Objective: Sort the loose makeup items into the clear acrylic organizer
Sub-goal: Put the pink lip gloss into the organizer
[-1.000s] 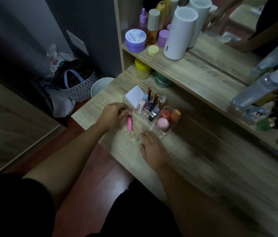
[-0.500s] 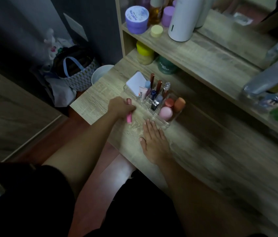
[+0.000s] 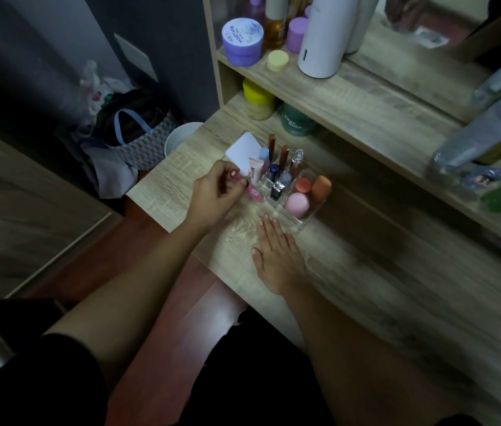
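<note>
Fingers (image 3: pixel 233 176) of the left hand (image 3: pixel 212 196) pinch a pink tube (image 3: pixel 254 192) near its cap end, the tube slanting down and right so its free end lies just beside the left edge of the clear acrylic organizer (image 3: pixel 303 218). The organizer sits on the wooden surface (image 3: pixel 366 272) and holds upright tubes, brushes and round pink and orange pieces. The right hand (image 3: pixel 277 253) lies flat on the surface, fingers spread and holding nothing, fingertips just short of the organizer's near wall.
</note>
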Available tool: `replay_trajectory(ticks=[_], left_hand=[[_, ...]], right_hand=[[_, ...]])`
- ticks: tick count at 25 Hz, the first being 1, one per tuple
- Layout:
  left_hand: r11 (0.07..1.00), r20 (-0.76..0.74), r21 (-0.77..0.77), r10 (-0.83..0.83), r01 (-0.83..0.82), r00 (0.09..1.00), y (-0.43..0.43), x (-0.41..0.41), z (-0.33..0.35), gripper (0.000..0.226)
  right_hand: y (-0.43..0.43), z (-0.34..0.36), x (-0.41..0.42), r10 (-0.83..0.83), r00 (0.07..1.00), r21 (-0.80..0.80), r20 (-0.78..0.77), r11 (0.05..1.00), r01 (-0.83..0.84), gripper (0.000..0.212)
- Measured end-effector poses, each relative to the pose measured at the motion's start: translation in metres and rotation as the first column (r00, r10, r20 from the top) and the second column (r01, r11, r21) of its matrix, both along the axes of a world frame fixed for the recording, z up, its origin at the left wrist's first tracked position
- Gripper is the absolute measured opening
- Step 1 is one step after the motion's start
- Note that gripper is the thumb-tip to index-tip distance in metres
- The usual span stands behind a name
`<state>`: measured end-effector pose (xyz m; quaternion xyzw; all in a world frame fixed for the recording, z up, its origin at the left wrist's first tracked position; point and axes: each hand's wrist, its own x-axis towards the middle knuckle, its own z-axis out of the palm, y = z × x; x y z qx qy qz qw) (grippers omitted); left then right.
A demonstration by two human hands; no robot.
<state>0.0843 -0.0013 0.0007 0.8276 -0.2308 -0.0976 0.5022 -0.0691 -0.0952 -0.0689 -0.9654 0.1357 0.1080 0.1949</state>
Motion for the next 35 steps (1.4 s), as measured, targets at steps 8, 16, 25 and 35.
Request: replay_trajectory(ticks=[8, 16, 25, 35], left_hand=[[0.973, 0.278, 0.149, -0.211, 0.174, 0.937, -0.021, 0.001, 0.0, 0.025], [0.926, 0.387, 0.327, -0.313, 0.188, 0.868, -0.037, 0.002, 0.0, 0.02], [0.943, 0.331, 0.292, -0.258, 0.161, 0.908, -0.034, 0.0, -0.001, 0.029], [0.949, 0.202, 0.303, 0.024, -0.085, 0.979, -0.012, 0.052, -0.021, 0.027]], right_hand=[[0.001, -0.005, -0.001, -0.015, 0.999, -0.008, 0.047, 1.0, 0.015, 0.059], [0.001, -0.01, 0.0, -0.034, 0.996, -0.004, 0.077, 0.999, 0.034, 0.059], [0.005, 0.002, 0.001, -0.122, 0.984, 0.071, 0.126, 0.991, 0.114, 0.056], [-0.006, 0.025, 0.02, -0.824, 0.546, 0.254, 0.153, 0.567, 0.784, 0.077]])
